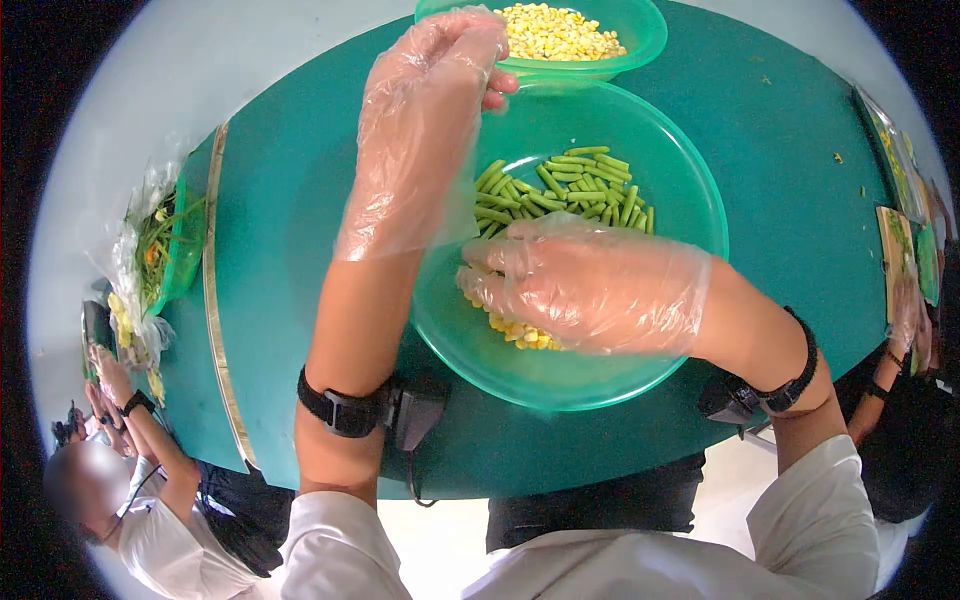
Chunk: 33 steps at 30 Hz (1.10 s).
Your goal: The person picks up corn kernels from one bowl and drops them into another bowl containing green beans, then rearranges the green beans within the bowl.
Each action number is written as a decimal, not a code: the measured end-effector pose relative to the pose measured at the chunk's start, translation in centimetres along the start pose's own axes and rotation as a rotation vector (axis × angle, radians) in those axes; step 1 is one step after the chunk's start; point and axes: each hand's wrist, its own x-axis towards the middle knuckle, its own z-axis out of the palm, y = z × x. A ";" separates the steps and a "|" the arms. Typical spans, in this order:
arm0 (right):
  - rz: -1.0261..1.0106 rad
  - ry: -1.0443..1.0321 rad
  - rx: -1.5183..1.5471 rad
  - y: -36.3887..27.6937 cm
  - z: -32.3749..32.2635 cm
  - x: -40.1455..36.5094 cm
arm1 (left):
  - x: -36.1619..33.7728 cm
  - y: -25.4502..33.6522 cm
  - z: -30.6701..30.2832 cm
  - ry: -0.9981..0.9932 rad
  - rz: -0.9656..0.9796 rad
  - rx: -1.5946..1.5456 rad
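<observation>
Both my hands wear clear plastic gloves. My left hand (425,130) is raised at the near rim of a small green bowl (640,40) full of corn kernels (555,30). Its fingers lie over the rim and its thumb sits under it. My right hand (590,285) rests inside a large green bowl (700,200), with its fingers curled over a small heap of corn kernels (520,335) near the bowl's front left. Cut green bean pieces (565,190) lie in the far half of the large bowl, just beyond my right hand.
Both bowls stand on a dark green round table (290,200). At the left edge sits a green basket (175,250) with vegetable scraps and plastic wrap. A person (150,500) sits at the lower left, and another person's gloved hand (905,310) is at the right edge.
</observation>
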 end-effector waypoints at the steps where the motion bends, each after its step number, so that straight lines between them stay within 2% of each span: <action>1: 0.002 -0.014 -0.025 -0.2 -0.1 0.0 | 0.0 -0.1 0.0 -0.003 -0.001 -0.003; 4: 0.030 -0.094 -0.049 -0.2 -0.4 0.0 | 0.2 -0.2 0.0 -0.008 -0.004 -0.009; 10: 0.025 -0.093 0.026 -0.2 -0.2 -0.2 | -0.4 1.8 0.2 -0.088 -0.053 0.007; 13: 0.008 0.055 0.053 -0.2 0.3 -0.4 | -0.3 1.4 0.3 -0.083 -0.037 -0.014; 25: 0.010 -0.082 0.070 0.6 -0.5 -0.5 | 0.3 0.4 0.1 -0.069 -0.031 -0.043; 28: 0.024 -0.056 0.107 0.7 -0.6 -0.3 | 0.0 0.5 0.2 -0.075 -0.015 -0.058; 31: -0.020 0.055 0.132 1.4 -0.7 0.0 | 0.7 -0.3 -0.1 -0.086 -0.045 -0.048; 33: -0.015 0.209 0.217 1.8 -1.0 0.1 | 0.6 0.1 -0.1 -0.081 -0.076 -0.022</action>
